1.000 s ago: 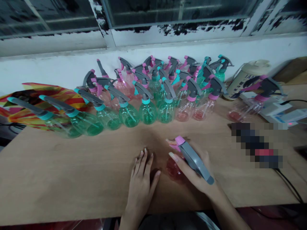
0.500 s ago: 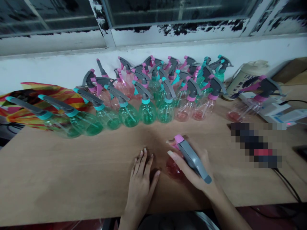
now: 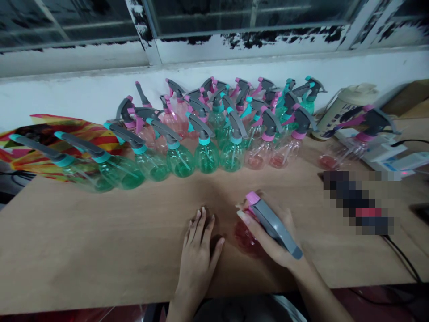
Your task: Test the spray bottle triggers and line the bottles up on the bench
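My left hand [image 3: 197, 248] lies flat on the wooden table, fingers stretched out, holding nothing. To its right, my right hand [image 3: 273, 241] is closed around the neck and trigger of a spray bottle [image 3: 275, 226]. That bottle has a grey head, a pink nozzle pointing away from me and a round, clear reddish body, partly hidden by the hand. Beyond both hands runs a front row of similar bottles: several green ones with teal collars, such as one green spray bottle [image 3: 180, 161], and two pink ones, including a pink spray bottle [image 3: 256, 156].
More spray bottles crowd behind, against the white wall [image 3: 100, 94]. A separate pink spray bottle [image 3: 348, 147] stands at the right, near a beige flask [image 3: 348, 107] and white devices with cables. A colourful cloth or bag [image 3: 77, 129] lies at left. A pixelated object [image 3: 355, 201] is at right.
My right hand and its spray bottle have shifted slightly right and toward me, and the trigger looks more squeezed. My left hand stays where it was.
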{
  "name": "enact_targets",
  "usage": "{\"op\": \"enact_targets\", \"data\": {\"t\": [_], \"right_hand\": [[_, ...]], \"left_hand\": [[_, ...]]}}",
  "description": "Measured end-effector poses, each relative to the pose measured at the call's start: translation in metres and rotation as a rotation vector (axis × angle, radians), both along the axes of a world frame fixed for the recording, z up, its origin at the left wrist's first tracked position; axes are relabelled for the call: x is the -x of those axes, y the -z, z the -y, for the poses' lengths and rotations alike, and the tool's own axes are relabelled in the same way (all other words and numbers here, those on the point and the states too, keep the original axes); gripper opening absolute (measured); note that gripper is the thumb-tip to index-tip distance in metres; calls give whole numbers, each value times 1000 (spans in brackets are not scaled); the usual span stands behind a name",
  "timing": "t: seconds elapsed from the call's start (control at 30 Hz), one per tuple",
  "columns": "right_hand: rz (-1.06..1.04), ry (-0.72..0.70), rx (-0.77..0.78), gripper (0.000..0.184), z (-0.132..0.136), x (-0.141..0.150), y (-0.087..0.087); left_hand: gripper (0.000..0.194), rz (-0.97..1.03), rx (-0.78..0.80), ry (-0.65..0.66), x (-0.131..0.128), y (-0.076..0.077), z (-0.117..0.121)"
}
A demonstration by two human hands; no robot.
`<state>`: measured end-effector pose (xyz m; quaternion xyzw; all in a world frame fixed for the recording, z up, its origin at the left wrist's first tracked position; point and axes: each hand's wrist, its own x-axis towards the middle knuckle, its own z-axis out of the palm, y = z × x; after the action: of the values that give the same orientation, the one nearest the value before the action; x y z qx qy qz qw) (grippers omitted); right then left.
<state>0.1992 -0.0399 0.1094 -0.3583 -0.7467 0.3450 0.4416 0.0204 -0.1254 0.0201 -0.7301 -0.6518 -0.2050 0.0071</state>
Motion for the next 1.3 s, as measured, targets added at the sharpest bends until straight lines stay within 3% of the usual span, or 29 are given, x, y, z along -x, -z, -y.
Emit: {"op": "enact_targets", "data": {"t": [0.13,0.23,0.53,0.97,1.23,1.3], "right_hand": [[4,-8,11,24,2,-3,4],[5,-2,17,27,3,-6,8],[5,7,41,25,3,-4,7],[15,2,-7,8,0,-1,2],[14,-1,-52,6,2,1,2],[14,-8,-45,12,3,-1,3]], "left_hand": [[47,2,-5,7,0,-1,0],[47,-1,12,9,0,-2,0],[46,-26,6,-1,-1,-1,0],[45,-39,-14,-2,0,0,0],[45,-40,1,1,0,-2,0],[45,-33,-6,6,0,-1,-1]]}}
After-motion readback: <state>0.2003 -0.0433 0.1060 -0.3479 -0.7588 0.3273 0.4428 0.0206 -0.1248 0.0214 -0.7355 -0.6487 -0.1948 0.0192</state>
